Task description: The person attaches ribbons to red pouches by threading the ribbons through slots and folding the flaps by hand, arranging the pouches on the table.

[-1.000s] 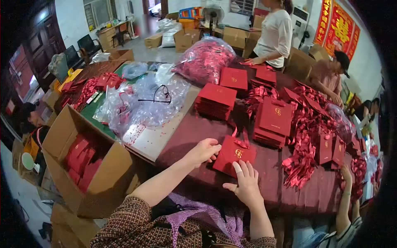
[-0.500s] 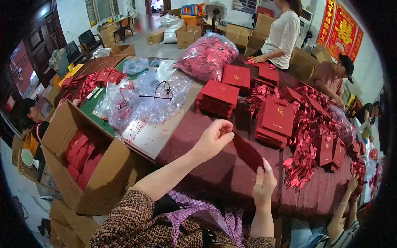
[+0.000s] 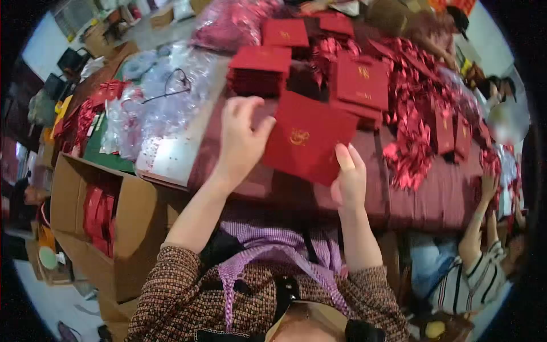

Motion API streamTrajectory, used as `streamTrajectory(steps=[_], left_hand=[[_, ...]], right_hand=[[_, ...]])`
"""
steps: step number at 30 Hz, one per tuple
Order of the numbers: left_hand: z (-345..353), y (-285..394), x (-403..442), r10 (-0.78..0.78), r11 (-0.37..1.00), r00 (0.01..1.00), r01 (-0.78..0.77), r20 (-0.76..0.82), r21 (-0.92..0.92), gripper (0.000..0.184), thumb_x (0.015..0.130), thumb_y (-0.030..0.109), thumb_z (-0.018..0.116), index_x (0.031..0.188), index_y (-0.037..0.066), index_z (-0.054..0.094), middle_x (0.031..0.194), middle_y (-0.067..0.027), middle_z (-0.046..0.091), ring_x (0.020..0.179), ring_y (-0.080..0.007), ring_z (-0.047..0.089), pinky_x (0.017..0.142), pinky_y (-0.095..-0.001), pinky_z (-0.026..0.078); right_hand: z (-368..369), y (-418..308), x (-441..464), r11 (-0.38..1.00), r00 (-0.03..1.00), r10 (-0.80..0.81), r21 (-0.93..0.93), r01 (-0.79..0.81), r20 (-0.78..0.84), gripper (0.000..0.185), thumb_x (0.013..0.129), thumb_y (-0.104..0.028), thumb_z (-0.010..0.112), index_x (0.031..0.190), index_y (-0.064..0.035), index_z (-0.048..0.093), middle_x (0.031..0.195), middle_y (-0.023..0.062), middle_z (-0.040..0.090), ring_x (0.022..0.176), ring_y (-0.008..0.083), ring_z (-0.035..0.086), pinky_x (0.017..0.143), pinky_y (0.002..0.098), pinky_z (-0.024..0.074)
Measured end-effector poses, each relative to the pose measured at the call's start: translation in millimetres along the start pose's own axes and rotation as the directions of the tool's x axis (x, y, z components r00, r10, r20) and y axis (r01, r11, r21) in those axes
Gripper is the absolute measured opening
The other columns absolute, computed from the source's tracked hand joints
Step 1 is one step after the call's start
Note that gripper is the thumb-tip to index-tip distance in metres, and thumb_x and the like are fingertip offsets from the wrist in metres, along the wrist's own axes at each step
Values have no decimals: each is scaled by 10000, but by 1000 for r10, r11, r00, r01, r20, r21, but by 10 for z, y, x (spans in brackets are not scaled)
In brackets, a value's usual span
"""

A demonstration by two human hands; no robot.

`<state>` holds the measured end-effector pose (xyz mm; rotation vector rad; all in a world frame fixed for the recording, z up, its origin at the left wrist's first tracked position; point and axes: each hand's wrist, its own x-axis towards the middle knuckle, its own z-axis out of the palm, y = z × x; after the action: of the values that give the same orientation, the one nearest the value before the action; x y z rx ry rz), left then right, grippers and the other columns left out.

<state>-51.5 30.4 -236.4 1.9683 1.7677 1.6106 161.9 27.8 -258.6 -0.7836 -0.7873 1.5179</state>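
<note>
A flat red gift bag [image 3: 302,137] with a gold emblem is held up above the table, its face toward me. My right hand [image 3: 350,176] grips its lower right edge, thumb on the front. At the upper left edge is my left hand [image 3: 244,132], fingers curled but apart; whether the thumb touches the bag I cannot tell. Just behind stands a stack of similar red bags [image 3: 259,65]. Another stack [image 3: 362,82] with gold print lies to the right, beside a heap of shiny red ribbons [image 3: 410,162].
An open cardboard box [image 3: 139,228] holding red packets [image 3: 99,219] stands at my left. Clear plastic wrapping [image 3: 165,108] and dark-framed glasses [image 3: 174,85] lie on the table's left. A co-worker's arm [image 3: 481,205] reaches in at the right. A large bag of red material [image 3: 233,23] sits behind.
The red bag was seen nearly edge-on and now shows its printed face. My left hand has moved left and loosened its fingers. The view has tilted downward.
</note>
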Motion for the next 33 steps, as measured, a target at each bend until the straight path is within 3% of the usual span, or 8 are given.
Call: streamTrajectory(steps=[4,13,18,20,23,24,27,33], left_hand=[[-83,-45,27,-97,990,993,103,71,-94,107,873,38,590,956,-23,615,840,-46,567,735,-93,536,663,-228,446],[72,-29,20,-283,938,938,314,200,-149,255,809,144,697,979,-35,638,834,-142,665,715,-175,628,671,-298,508],[42,-91,49,-358,901,866,418,348,-113,161,843,121,672,836,-29,613,720,-33,622,653,-59,534,589,-221,443],[39,-243,54,-471,760,763,606,443,-235,134,866,127,653,874,-1,613,740,-19,626,648,-46,539,579,-199,436],[55,-462,75,-455,590,724,681,519,-433,103,881,89,626,910,-7,604,826,-22,638,701,-66,570,642,-205,462],[65,-490,80,-452,587,724,681,522,-438,103,881,89,626,910,-7,604,826,-22,638,701,-66,570,642,-205,462],[100,-491,78,-458,610,699,697,549,-378,114,874,86,633,925,-13,607,837,-25,639,721,-69,574,663,-207,463],[226,-412,7,-471,584,674,722,569,-371,250,831,85,661,1038,-46,611,872,-61,655,753,-104,595,696,-225,473]], right_hand=[[-45,90,6,995,996,76,70,-73,-47,232,948,-114,511,1127,20,572,1078,73,621,963,161,584,861,289,467],[-63,303,-25,980,981,181,100,-174,-67,288,917,-145,571,1125,52,558,1097,80,608,989,164,566,897,299,439],[-53,227,-188,985,990,138,-105,-134,29,278,944,-180,521,1105,40,577,1010,57,635,925,115,559,839,271,444],[-231,131,-175,798,981,66,-600,58,182,287,942,-210,529,1088,29,594,925,82,656,881,105,570,802,286,460],[-387,-203,-175,735,981,113,-678,23,156,267,911,-138,583,1118,30,597,937,43,657,855,141,614,744,253,488],[-486,-241,-148,634,966,-159,-729,257,203,248,876,-97,618,1099,11,617,919,64,667,807,136,622,707,260,505],[-842,-570,98,10,781,-495,-897,442,380,226,833,-57,622,1057,-30,647,988,127,664,943,269,629,832,335,494],[-1336,-767,395,-389,852,-252,-854,346,460,201,810,-129,611,1003,-108,662,1145,94,599,1104,298,509,916,424,401]])
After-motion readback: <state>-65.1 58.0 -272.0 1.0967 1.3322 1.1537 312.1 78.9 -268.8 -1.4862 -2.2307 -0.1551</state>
